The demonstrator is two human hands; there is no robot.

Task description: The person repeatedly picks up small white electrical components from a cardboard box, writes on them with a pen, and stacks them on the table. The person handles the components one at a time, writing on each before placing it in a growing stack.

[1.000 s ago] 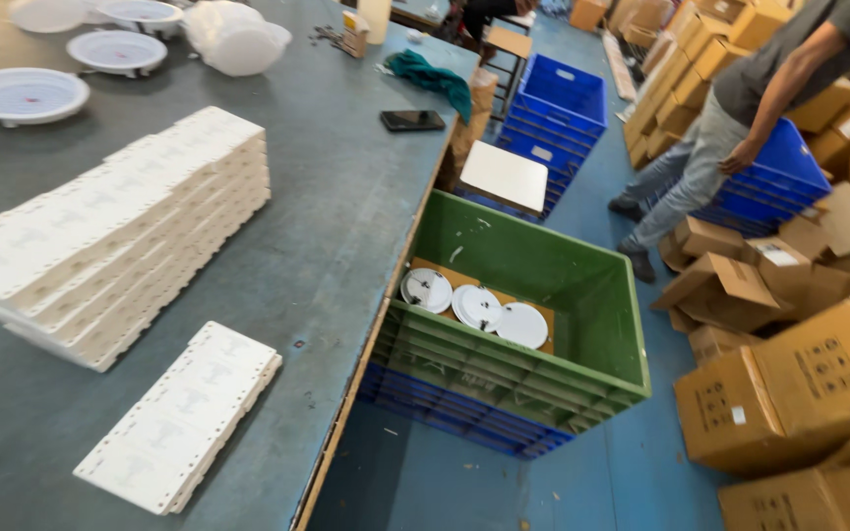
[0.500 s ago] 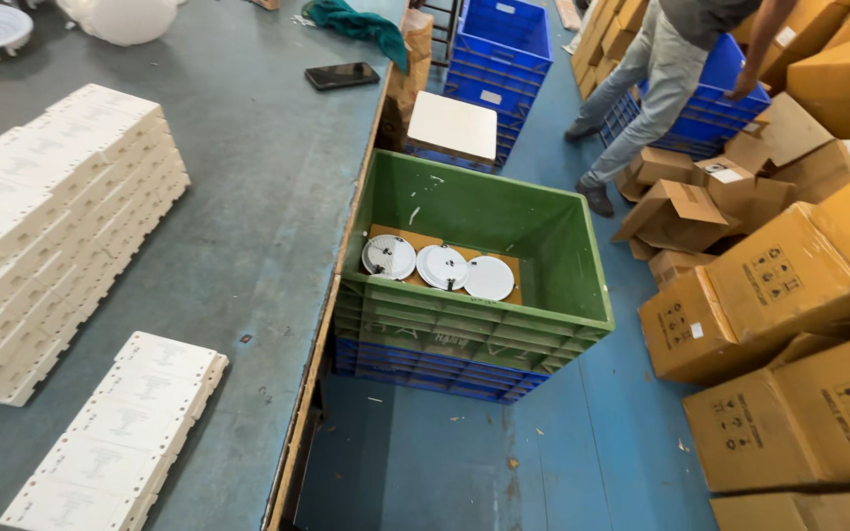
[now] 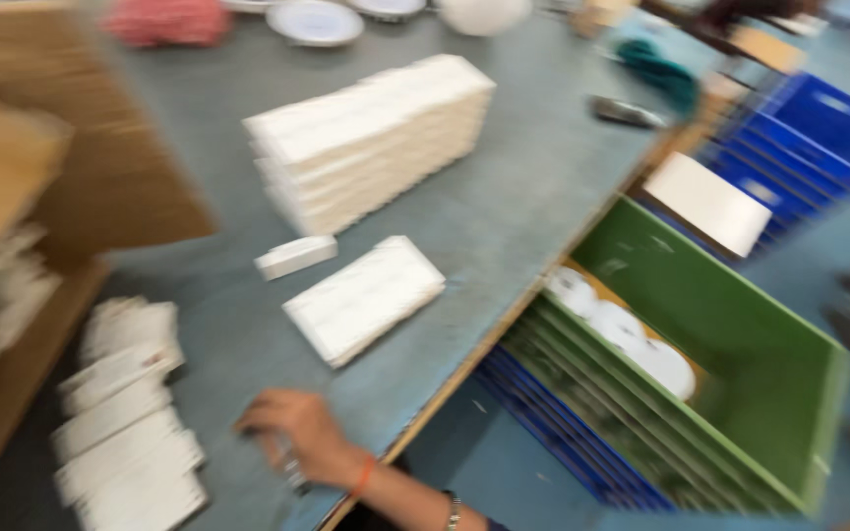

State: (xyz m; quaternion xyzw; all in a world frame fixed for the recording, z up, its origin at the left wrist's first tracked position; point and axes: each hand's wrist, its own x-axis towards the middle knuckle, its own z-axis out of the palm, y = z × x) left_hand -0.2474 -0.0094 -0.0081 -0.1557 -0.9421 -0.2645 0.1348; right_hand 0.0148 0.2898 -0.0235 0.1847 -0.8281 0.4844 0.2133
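Note:
The view is blurred by motion. My right hand (image 3: 297, 438) rests on the grey-green table (image 3: 504, 206) near its front edge, fingers curled; something small and dark lies under them, too blurred to tell. It wears an orange thread and a bracelet at the wrist. Left of it lies a fanned pile of flat white pieces (image 3: 130, 413). Beyond the hand sit a low stack of white pieces (image 3: 364, 298), a single small white piece (image 3: 295, 256) and a tall stack of white pieces (image 3: 366, 138). My left hand is out of sight.
A green crate (image 3: 740, 305) holding white round discs (image 3: 622, 329) stands on blue crates beside the table edge. More blue crates (image 3: 809, 138) and a white board (image 3: 705, 202) lie farther right. Brown cardboard (image 3: 81, 147) fills the left; a phone (image 3: 627, 111) and white round lamps (image 3: 315, 20) lie at the far end.
The view has swung left over the table. My right hand has come into sight on the tabletop. The person bending by the blue crates has gone out of view.

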